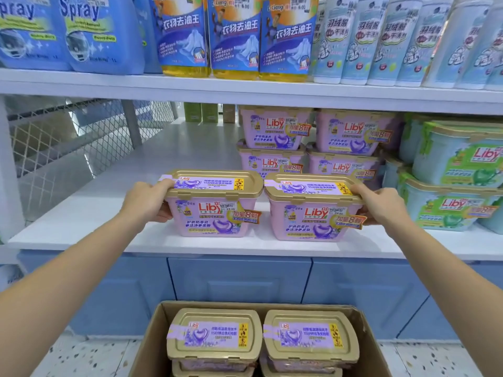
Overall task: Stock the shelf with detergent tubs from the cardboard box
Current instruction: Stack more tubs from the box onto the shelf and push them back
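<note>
Two pink Liby detergent tubs with gold lids stand side by side at the front of the white shelf (pixel 81 235). My left hand (pixel 147 201) grips the left end of the left tub (pixel 215 208), thumb on the lid. My right hand (pixel 381 205) grips the right end of the right tub (pixel 313 213). The two tubs touch each other. Below, on the floor, an open cardboard box (pixel 147 346) holds more of these tubs (pixel 215 336) in two stacks.
Behind the held tubs, several pink tubs (pixel 275 131) are stacked two high. Green Liby tubs (pixel 460 159) fill the shelf's right side. A wire mesh panel (pixel 68 137) closes the left end. Bottles (pixel 234 36) line the upper shelf. Blue cabinet doors (pixel 239 278) lie beneath.
</note>
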`<state>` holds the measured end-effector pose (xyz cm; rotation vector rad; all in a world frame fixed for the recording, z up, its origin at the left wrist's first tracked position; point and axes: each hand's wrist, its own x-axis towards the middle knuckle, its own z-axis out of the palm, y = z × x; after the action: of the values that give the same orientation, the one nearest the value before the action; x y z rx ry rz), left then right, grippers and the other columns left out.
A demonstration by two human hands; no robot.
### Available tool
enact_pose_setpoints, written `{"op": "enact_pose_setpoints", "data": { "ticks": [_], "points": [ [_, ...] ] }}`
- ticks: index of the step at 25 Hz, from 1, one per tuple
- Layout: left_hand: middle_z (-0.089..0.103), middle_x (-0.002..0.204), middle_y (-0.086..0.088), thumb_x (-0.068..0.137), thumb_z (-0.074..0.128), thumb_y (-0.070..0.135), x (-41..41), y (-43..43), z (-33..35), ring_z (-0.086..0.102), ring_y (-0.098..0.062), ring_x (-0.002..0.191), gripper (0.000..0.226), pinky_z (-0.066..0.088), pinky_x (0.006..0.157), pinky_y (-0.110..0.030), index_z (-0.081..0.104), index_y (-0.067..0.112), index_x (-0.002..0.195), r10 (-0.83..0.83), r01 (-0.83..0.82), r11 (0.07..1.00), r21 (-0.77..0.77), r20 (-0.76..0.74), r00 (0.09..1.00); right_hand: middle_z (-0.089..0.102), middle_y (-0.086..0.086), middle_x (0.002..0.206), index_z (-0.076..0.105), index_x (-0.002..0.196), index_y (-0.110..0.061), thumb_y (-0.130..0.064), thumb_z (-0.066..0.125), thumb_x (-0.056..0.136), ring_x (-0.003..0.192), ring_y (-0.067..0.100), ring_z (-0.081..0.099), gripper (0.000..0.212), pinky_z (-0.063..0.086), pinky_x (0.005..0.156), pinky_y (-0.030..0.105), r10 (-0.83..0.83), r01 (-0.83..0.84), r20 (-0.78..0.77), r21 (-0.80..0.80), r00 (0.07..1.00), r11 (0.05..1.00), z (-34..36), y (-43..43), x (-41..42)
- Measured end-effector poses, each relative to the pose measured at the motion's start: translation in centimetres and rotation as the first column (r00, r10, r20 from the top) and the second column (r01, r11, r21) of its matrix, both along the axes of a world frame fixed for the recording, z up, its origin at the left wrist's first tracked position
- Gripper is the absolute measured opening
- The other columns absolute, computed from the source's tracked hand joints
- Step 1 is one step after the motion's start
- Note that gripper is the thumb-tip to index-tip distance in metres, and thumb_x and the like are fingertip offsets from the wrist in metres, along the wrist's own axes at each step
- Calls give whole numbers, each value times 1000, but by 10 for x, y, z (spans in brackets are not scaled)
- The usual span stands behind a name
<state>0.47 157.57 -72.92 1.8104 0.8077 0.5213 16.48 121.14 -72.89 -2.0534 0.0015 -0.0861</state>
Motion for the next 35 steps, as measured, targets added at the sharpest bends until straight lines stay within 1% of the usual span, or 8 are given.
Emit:
{"op": "enact_pose_setpoints", "data": {
  "ticks": [8, 11, 13, 15, 19, 26, 29, 35],
  "points": [
    [71, 74, -7, 74, 39, 65, -14, -17, -19, 69, -30, 77, 56, 54, 86, -46, 65, 17, 66, 48, -62, 988, 143, 102, 994, 71, 18, 86, 64, 69, -13, -77, 47, 65, 85, 34, 67, 67, 55, 83, 49, 74, -74, 46, -6, 996, 997, -5, -6, -22],
    [65, 101, -4, 80, 37, 56, -39, -28, -41, 61, -25, 99, 47, 50, 91, -47, 62, 17, 90, 37, -92, 961, 262, 208, 977, 68, 8, 101, 62, 94, -16, -91, 36, 55, 93, 24, 63, 89, 50, 88, 46, 144, -144, 119, -1, 982, 990, -22, -25, -54],
    [57, 119, -2, 83, 40, 44, -67, -41, -68, 53, -10, 99, 49, 48, 90, -23, 55, 12, 118, 7, -111, 936, 333, 298, 955, 64, 3, 110, 57, 111, -19, -78, 40, 71, 100, 20, 58, 74, 45, 92, 40, 137, -138, 161, -6, 977, 990, -50, -41, -82],
    [53, 114, 2, 84, 43, 35, -97, -58, -105, 49, -3, 92, 46, 39, 73, -2, 53, 8, 120, -43, -77, 906, 416, 272, 961, 62, 2, 111, 56, 115, -16, -48, 48, 89, 101, 18, 56, 41, 39, 85, 32, 126, -121, 154, -39, 980, 992, -88, -55, -109],
    [63, 104, -3, 84, 48, 38, -136, -77, -190, 56, -17, 88, 44, 41, 76, -27, 58, 9, 116, -69, 87, 881, 464, -57, 996, 61, 2, 102, 53, 107, -19, -28, 51, 92, 94, 21, 56, 17, 36, 78, 31, 142, -146, -34, -121, 989, 982, -158, -62, -149],
    [59, 126, -20, 90, 52, 36, -149, -74, -254, 57, -37, 112, 54, 44, 96, -46, 46, 1, 130, 3, 94, 963, 254, -357, 934, 65, 15, 111, 51, 122, -2, -34, 49, 92, 95, 25, 56, 44, 37, 81, 32, -15, -16, -234, -130, 972, 991, -232, -61, -166],
    [64, 115, -20, 90, 48, 42, -135, -72, -256, 60, -39, 105, 52, 50, 89, -51, 50, 4, 125, -42, 78, 993, 84, -359, 932, 65, 17, 117, 51, 124, -5, -39, 47, 92, 110, 33, 58, 47, 43, 95, 40, -20, -7, -337, -79, 941, 997, -248, -56, -156],
    [74, 81, -14, 83, 49, 55, -124, -65, -272, 71, -31, 75, 44, 56, 78, -52, 66, 14, 77, -85, 33, 986, -164, -326, 942, 71, 9, 70, 61, 68, -13, -41, 46, 92, 79, 31, 69, 40, 55, 80, 51, -26, 13, -409, -35, 912, 999, -263, -52, -139]
  ]
}}
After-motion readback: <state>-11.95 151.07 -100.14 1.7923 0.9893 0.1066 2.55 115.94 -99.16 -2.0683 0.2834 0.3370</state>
